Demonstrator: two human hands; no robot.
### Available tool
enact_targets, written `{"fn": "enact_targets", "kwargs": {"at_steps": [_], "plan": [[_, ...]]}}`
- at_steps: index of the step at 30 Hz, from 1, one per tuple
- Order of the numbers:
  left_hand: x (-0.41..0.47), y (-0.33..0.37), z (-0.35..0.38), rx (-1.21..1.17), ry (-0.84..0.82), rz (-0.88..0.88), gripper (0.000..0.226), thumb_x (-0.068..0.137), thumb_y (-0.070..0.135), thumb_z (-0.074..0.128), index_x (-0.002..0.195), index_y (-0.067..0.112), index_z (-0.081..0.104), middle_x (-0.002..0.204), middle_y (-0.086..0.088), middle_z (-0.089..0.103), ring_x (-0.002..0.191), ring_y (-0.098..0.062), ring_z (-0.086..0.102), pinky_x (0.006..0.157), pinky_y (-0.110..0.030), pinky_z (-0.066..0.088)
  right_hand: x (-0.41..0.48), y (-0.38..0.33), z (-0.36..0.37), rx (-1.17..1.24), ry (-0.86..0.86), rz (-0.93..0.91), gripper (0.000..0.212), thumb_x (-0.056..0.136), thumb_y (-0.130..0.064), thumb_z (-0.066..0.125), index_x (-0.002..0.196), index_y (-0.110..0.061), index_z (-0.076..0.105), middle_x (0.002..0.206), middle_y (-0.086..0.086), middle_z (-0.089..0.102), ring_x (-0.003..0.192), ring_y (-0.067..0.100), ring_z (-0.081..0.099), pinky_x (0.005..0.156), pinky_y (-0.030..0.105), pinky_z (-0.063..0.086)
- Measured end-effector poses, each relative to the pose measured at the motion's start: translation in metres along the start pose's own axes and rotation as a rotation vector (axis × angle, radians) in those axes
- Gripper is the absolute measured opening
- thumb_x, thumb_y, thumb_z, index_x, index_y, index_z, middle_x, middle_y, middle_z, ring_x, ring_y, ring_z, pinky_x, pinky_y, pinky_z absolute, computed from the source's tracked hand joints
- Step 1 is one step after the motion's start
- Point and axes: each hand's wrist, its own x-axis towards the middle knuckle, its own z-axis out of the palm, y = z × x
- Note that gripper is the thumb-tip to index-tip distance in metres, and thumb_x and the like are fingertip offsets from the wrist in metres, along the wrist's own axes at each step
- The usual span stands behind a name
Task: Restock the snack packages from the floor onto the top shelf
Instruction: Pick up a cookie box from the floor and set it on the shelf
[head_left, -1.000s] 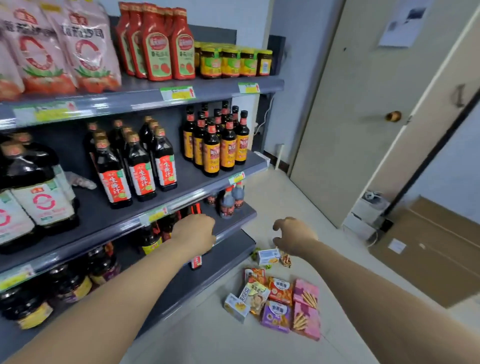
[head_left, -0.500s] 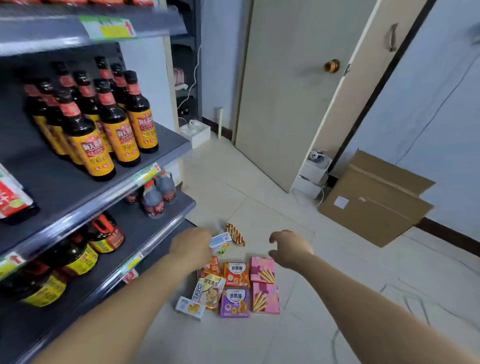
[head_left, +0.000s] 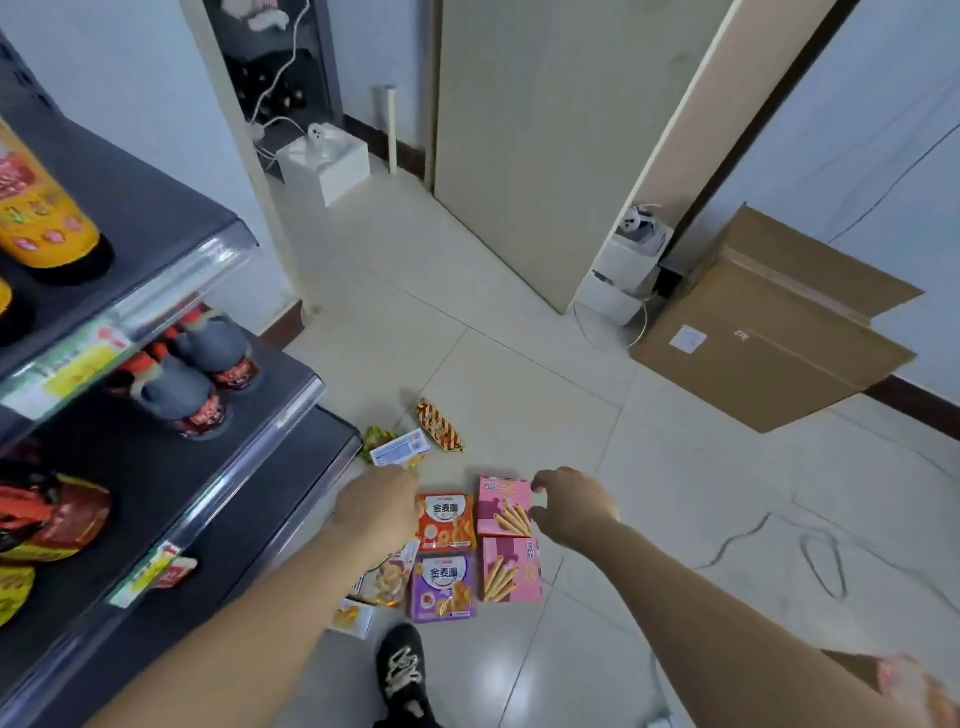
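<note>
Several snack packages lie on the tiled floor beside the shelf unit. Among them are an orange box (head_left: 447, 522), a purple box (head_left: 443, 587), two pink biscuit-stick boxes (head_left: 505, 506) (head_left: 510, 570), a small white-blue box (head_left: 400, 448) and a striped wrapper (head_left: 439, 426). My left hand (head_left: 382, 506) hovers over the left side of the pile, fingers curled downward, holding nothing that I can see. My right hand (head_left: 569, 504) reaches over the upper pink box with thumb and fingers spread apart. The top shelf is out of view.
The dark shelf unit (head_left: 218, 467) with sauce bottles fills the left side. My black shoe (head_left: 402, 670) stands just below the pile. A flattened cardboard box (head_left: 779, 332) leans at the right wall; a door (head_left: 545, 145) and white boxes (head_left: 324, 156) stand behind.
My view has tilted down from the shelves to the floor. Both hands have dropped closer to the snack pile, the right one now over the upper pink box.
</note>
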Motion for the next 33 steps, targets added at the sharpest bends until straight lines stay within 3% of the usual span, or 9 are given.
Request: {"fn": "enact_targets", "kwargs": {"at_steps": [5, 11, 15, 20, 23, 28, 33], "plan": [[0.072, -0.006, 0.037, 0.030, -0.050, 0.008, 0.016, 0.093, 0.033, 0.053, 0.099, 0.021, 0.062, 0.090, 0.003, 0.065, 0.079, -0.016, 0.064, 0.067, -0.032, 0.057, 0.076, 0.013, 0.030, 0.027, -0.064, 0.033, 0.033, 0.094, -0.029, 0.053, 0.127, -0.025, 0.056, 0.127, -0.001, 0.057, 0.116, 0.021, 0.055, 0.085, 0.031, 0.046], [0.152, -0.029, 0.098, 0.107, -0.114, -0.008, 0.012, 0.093, 0.027, 0.055, 0.098, 0.021, 0.063, 0.088, 0.003, 0.062, 0.077, -0.014, 0.061, 0.055, -0.025, 0.046, 0.173, 0.015, 0.082, 0.042, -0.123, 0.033, 0.026, 0.092, -0.023, 0.054, 0.117, -0.023, 0.061, 0.121, 0.000, 0.061, 0.109, 0.022, 0.059, 0.084, 0.032, 0.050], [0.203, -0.051, 0.153, 0.073, -0.127, -0.039, 0.017, 0.092, 0.028, 0.058, 0.103, 0.018, 0.065, 0.096, 0.000, 0.064, 0.087, -0.018, 0.063, 0.070, -0.031, 0.055, 0.244, 0.009, 0.127, 0.092, -0.137, 0.013, 0.028, 0.092, -0.025, 0.054, 0.119, -0.024, 0.061, 0.124, 0.000, 0.060, 0.112, 0.022, 0.059, 0.081, 0.031, 0.048], [0.256, -0.084, 0.236, 0.003, -0.071, -0.133, 0.025, 0.090, 0.031, 0.061, 0.110, 0.016, 0.066, 0.101, -0.001, 0.066, 0.090, -0.017, 0.064, 0.074, -0.031, 0.057, 0.333, -0.002, 0.199, 0.135, -0.143, -0.009, 0.032, 0.091, -0.025, 0.056, 0.122, -0.026, 0.060, 0.125, 0.000, 0.061, 0.111, 0.023, 0.059, 0.086, 0.033, 0.051], [0.281, -0.100, 0.284, -0.071, -0.041, -0.233, 0.026, 0.089, 0.029, 0.064, 0.112, 0.015, 0.065, 0.103, -0.002, 0.064, 0.092, -0.017, 0.063, 0.070, -0.024, 0.052, 0.378, -0.010, 0.247, 0.205, -0.156, -0.007, 0.035, 0.089, -0.025, 0.058, 0.123, -0.023, 0.059, 0.124, 0.002, 0.062, 0.109, 0.024, 0.060, 0.087, 0.034, 0.052], [0.316, -0.127, 0.352, -0.225, -0.004, -0.452, 0.050, 0.082, 0.027, 0.072, 0.123, 0.009, 0.049, 0.115, -0.008, 0.057, 0.106, -0.023, 0.057, 0.080, -0.033, 0.053, 0.443, -0.029, 0.310, 0.312, -0.154, -0.010, 0.042, 0.091, -0.030, 0.061, 0.131, -0.021, 0.053, 0.130, 0.003, 0.059, 0.113, 0.024, 0.059, 0.090, 0.035, 0.051], [0.351, -0.150, 0.406, -0.639, -0.023, -0.640, 0.073, 0.083, 0.018, 0.070, 0.142, 0.020, 0.027, 0.131, -0.008, 0.053, 0.117, -0.029, 0.057, 0.085, -0.044, 0.055, 0.489, -0.060, 0.342, 0.523, -0.123, -0.068, 0.065, 0.094, -0.019, 0.057, 0.150, -0.028, 0.025, 0.144, 0.002, 0.049, 0.123, 0.026, 0.053, 0.096, 0.038, 0.048]]}}
